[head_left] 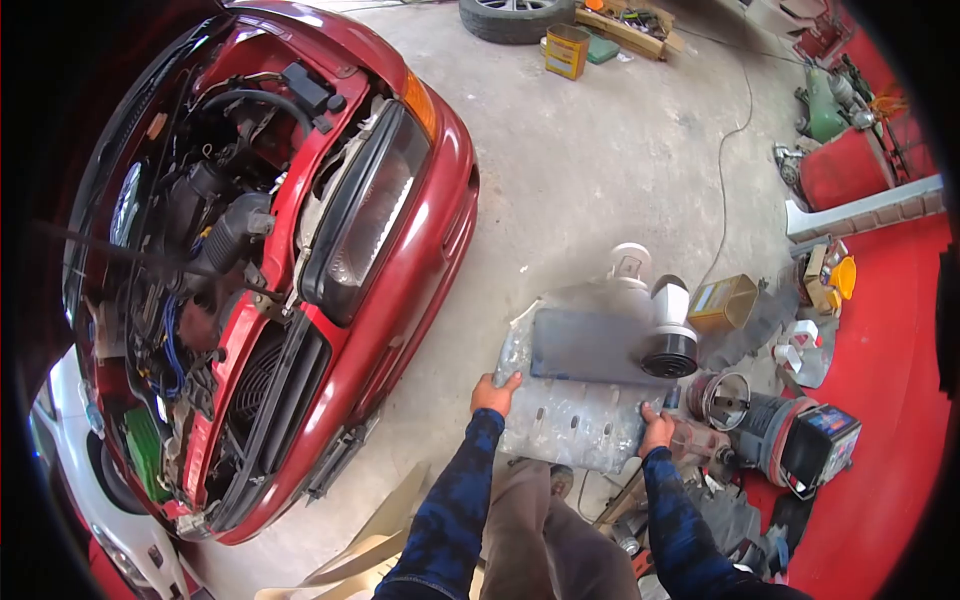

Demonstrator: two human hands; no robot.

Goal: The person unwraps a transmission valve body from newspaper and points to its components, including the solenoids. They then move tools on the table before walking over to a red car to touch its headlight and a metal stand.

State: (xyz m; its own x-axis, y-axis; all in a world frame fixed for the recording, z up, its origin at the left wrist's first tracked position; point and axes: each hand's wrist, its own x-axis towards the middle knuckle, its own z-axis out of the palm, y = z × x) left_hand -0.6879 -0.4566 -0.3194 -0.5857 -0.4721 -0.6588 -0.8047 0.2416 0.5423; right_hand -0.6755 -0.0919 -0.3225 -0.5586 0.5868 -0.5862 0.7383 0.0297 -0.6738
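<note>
A scuffed, translucent plastic panel with slots (570, 425) extends in front of my legs, gripped at its two sides. My left hand (494, 394) is closed on its left edge, thumb on top. At the right edge, my right hand (656, 429) grips it the same way, the fingers partly hidden underneath. A dark, flat rectangular piece (590, 345) lies over the panel's far half, blurred toward its right. Close to that piece's right end is a white-and-black rounded item (669, 350).
A red car (440, 230) with its engine bay exposed fills the left. To the right are a square tin (724, 303), a shop vacuum (790, 435) and assorted parts by a red wall (895, 370). A tire (515, 22) and yellow tin (567, 52) stand farther back; a cable (722, 180) crosses the floor.
</note>
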